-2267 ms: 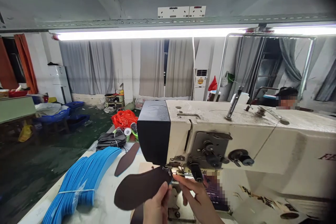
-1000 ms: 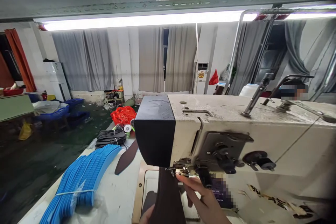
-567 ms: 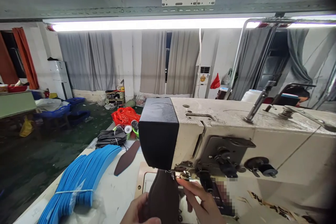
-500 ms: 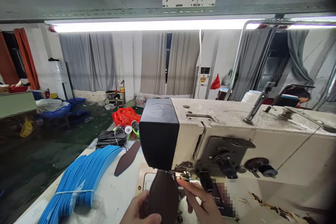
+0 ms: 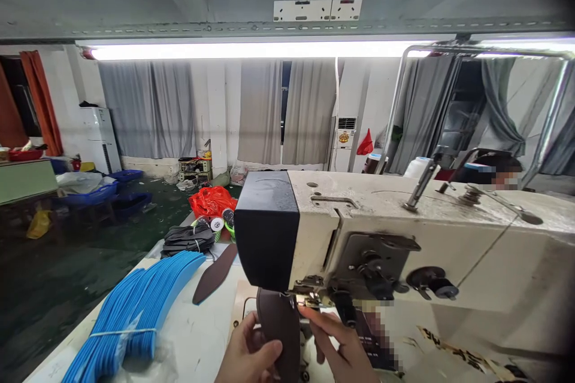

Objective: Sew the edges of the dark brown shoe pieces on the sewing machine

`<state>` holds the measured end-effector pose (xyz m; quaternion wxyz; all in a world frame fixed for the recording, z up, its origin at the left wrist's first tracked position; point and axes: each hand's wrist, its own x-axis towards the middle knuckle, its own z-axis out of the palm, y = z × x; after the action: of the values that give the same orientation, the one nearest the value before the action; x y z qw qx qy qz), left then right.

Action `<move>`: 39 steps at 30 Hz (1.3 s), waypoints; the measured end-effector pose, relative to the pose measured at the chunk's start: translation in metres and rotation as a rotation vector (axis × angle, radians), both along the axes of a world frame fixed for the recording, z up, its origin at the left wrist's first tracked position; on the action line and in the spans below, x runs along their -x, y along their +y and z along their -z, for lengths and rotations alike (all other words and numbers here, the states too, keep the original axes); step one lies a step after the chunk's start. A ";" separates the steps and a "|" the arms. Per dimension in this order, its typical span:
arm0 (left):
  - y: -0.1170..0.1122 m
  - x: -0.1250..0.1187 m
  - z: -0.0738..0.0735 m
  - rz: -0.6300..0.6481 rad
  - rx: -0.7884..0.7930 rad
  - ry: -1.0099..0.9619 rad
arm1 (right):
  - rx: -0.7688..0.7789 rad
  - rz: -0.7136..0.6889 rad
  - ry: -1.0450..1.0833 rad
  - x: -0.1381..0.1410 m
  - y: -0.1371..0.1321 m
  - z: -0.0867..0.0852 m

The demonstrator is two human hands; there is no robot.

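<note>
A cream sewing machine (image 5: 404, 233) with a black end cover (image 5: 266, 230) fills the middle and right. Under its head stands a dark brown leather piece (image 5: 278, 323), upright, its top end at the needle area. My left hand (image 5: 247, 353) grips this piece from the left, thumb across its front. My right hand (image 5: 335, 344) reaches in from the right, its fingertips pinched at the piece's upper right edge, just below the presser foot parts (image 5: 309, 299).
A bundle of blue curved strips (image 5: 130, 311) tied with a band lies on the white table (image 5: 197, 341) at left. Another brown leather piece (image 5: 214, 274), dark pieces (image 5: 188, 239), thread spools (image 5: 218, 224) and a red bag (image 5: 211, 200) lie behind. A person sits beyond the machine at right.
The brown piece swung from lying sideways to standing upright under the machine head. My left hand came up into view and now grips it; my right hand stayed at the needle area.
</note>
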<state>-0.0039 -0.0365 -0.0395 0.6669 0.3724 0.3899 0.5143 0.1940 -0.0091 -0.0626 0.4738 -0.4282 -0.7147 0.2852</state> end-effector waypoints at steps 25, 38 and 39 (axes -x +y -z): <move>0.045 -0.010 -0.049 -0.017 -0.036 0.084 | -0.063 -0.026 -0.076 0.004 -0.004 -0.015; 0.067 -0.016 -0.037 -0.301 -0.226 0.215 | -0.079 -0.020 -0.040 0.006 -0.007 -0.018; 0.075 -0.007 -0.036 -0.328 -0.234 0.247 | -0.072 -0.026 -0.039 0.005 -0.006 -0.017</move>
<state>0.0027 0.0381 -0.0037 0.4739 0.4389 0.4618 0.6079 0.1889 -0.0152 -0.0455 0.4710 -0.4070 -0.7393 0.2568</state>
